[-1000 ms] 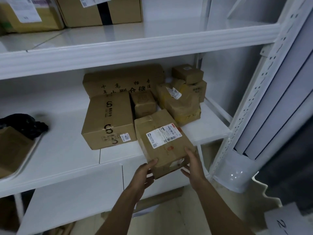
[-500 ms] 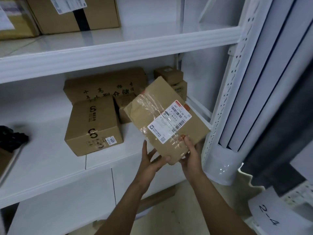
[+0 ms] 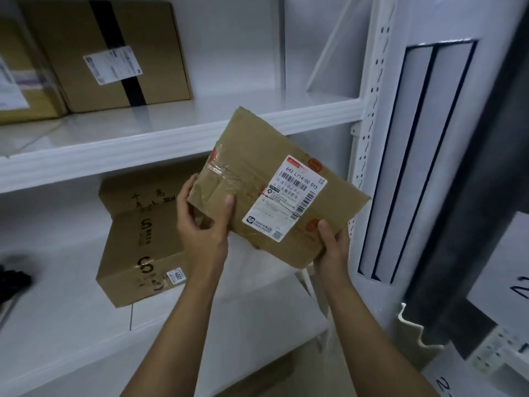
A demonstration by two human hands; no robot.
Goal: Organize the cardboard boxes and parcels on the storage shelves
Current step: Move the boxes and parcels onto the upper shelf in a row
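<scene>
Parcel [image 3: 274, 193] hangs tilted in front of the upper shelf edge [image 3: 177, 151], gripped at its near edge by your left hand [image 3: 204, 222] and right hand [image 3: 333, 247], both closed on it. Its creased, tape-slick wrapping could slip from so shallow a hold. Its white label [image 3: 286, 199] reads "642 L714-00 015"; the box [image 3: 143, 247] below that shelf carries a "4001" tag.

Dim, cool bluish light. Soft glare on the upper shelf [image 3: 200, 116] surface and on clear tape across the parcel [image 3: 274, 190] I hold. Deep shadow at right edge. Wide-angle bending of uprights; motion blur toward corners.
</scene>
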